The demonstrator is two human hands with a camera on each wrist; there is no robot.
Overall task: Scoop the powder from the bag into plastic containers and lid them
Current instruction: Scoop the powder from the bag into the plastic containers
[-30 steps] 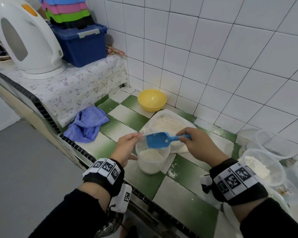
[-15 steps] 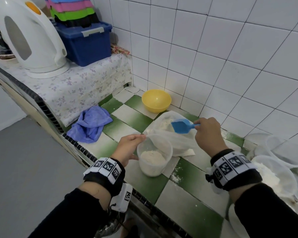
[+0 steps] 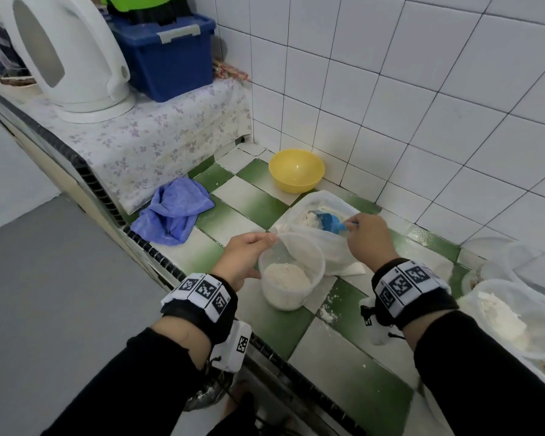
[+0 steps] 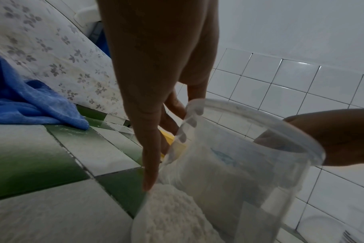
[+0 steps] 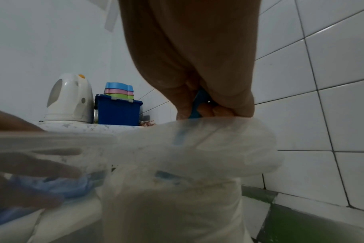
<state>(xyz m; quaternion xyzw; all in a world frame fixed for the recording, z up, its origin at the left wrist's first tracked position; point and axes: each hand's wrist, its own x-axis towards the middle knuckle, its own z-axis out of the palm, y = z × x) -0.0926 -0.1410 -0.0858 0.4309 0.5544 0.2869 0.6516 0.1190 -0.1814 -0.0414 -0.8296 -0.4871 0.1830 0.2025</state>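
Observation:
A clear plastic container [image 3: 291, 275], part-filled with white powder [image 3: 285, 275], stands on the green-and-white tiled counter [image 3: 243, 196]. My left hand [image 3: 258, 243] grips its left rim; in the left wrist view the fingers [image 4: 154, 148] run down the container's [image 4: 249, 164] outer wall and the thumb lies on the rim. Just behind it lies the open plastic bag [image 3: 334, 253] of powder, its edge draped over the container's rim. My right hand [image 3: 356, 229] pinches the handle of a blue scoop [image 3: 328, 220], whose bowl is down in the powder inside the bag.
A yellow bowl [image 3: 296, 169] sits by the wall corner and a blue cloth [image 3: 173, 215] lies at left. The raised shelf holds a white kettle [image 3: 66, 51] and a blue box [image 3: 167, 55]. At right stand another powder-filled container [image 3: 513, 316] and empty clear ones [image 3: 523, 256]. Spilt powder [image 3: 326, 316] dots the tiles.
My right hand has carried the blue scoop from over the container back into the bag and dipped it into the powder. The left hand has stayed on the container.

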